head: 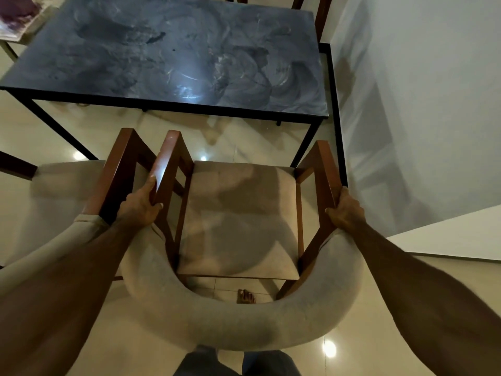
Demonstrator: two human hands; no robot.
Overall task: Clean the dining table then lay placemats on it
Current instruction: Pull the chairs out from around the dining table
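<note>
Dining table (168, 52): rectangular top, dark blue-grey with swirled, marble-like veining, glossy enough that a lamp glare is thrown back near its near edge. Thin black metal frame and straight black legs. The top is seen bare across its visible area; pale smeared arcs are visible on the right half. It stands ahead of the person, its right side close to a white wall (433, 77).

Armchair (238, 221): held just short of the table's near edge, not touching it. Square seat cushion in a beige, suede-like fabric; curved padded backrest in the same cloth, wrapped in a horseshoe shape; angular arms of reddish-brown polished wood.

Left hand (142, 206): closed around the chair's left wooden arm, thumb on the inner face, fingers wrapped over the outer edge. Right hand (345, 210): closed around the right wooden arm where the wood meets the padding.

A second chair (65, 183) of the same build is seen just beside, to the left, its wooden arm almost against the held one.

Floor (244, 137): cream polished tile, reflective. A bare foot (245, 296) is visible beneath the seat.

At the far left corner, a fabric-like item (16, 17) with maroon and pale patches is partly cut off; what it is cannot be told.
</note>
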